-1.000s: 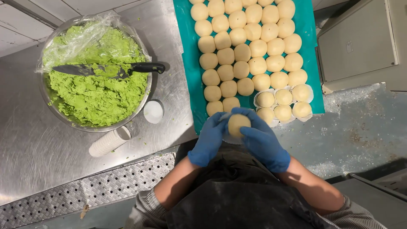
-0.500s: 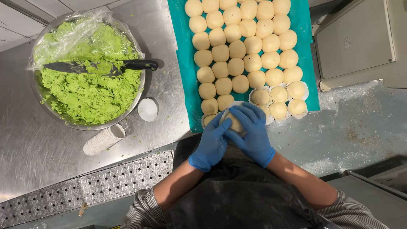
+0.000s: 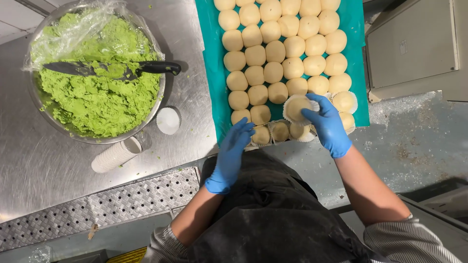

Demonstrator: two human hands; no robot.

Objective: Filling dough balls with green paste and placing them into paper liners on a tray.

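Note:
Several pale dough balls point(image 3: 273, 53) lie in rows on a teal tray point(image 3: 212, 63). My right hand point(image 3: 329, 124), in a blue glove, holds one dough ball in a white paper cup point(image 3: 296, 108) over the tray's near rows. A few other cupped balls point(image 3: 280, 131) sit along the near edge. My left hand point(image 3: 231, 151), also gloved, hangs flat and empty just in front of the tray's near left corner, close to a cupped ball point(image 3: 261, 135).
A metal bowl point(image 3: 160, 95) of green paste, partly under plastic film, stands at the left with a black knife point(image 3: 117, 68) laid across it. A single paper cup point(image 3: 168, 120) and a lying stack of cups point(image 3: 117, 155) rest on the steel table point(image 3: 44, 175). A grey cabinet point(image 3: 414, 48) stands at the right.
Both hands were closed together around one dough ball. Now they have parted: the right hand has carried the cupped ball over the tray, and the left hand has drawn back empty.

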